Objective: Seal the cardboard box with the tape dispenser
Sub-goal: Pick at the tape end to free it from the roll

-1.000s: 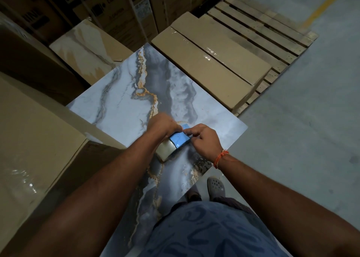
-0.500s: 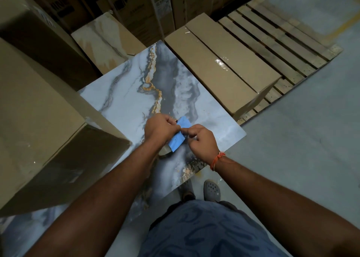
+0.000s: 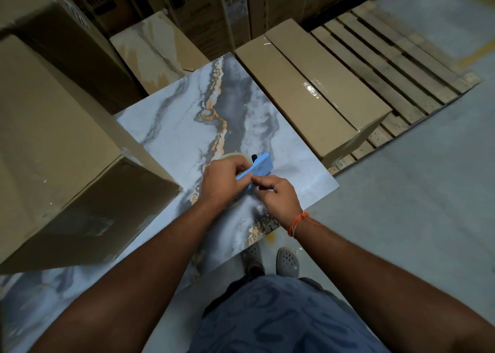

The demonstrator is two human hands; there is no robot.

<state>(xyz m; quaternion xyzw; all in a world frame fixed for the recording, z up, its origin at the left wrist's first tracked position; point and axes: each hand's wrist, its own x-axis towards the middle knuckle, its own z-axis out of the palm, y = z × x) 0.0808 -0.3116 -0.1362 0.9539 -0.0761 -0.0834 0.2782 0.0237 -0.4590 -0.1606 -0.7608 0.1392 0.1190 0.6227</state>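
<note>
A blue tape dispenser (image 3: 259, 166) with a pale roll of tape is held just above the marbled blue-grey tabletop (image 3: 187, 127). My left hand (image 3: 223, 180) grips its body and roll. My right hand (image 3: 278, 198) pinches at the dispenser's near end with fingertips together; whether it holds the tape end I cannot tell. A large brown cardboard box (image 3: 56, 149) stands on the table to the left of my hands, its top partly glossy with tape.
Two long flat cartons (image 3: 308, 90) lie on a wooden pallet (image 3: 396, 66) to the right rear. A beige marbled slab (image 3: 152, 50) and printed cartons stand behind the table. Grey concrete floor (image 3: 415, 205) spreads right; my sandalled feet (image 3: 286, 261) are by the table corner.
The dispenser has been turned and lifted, its blue body now pointing away and right. The camera shifted, bringing the large box further into view on the left.
</note>
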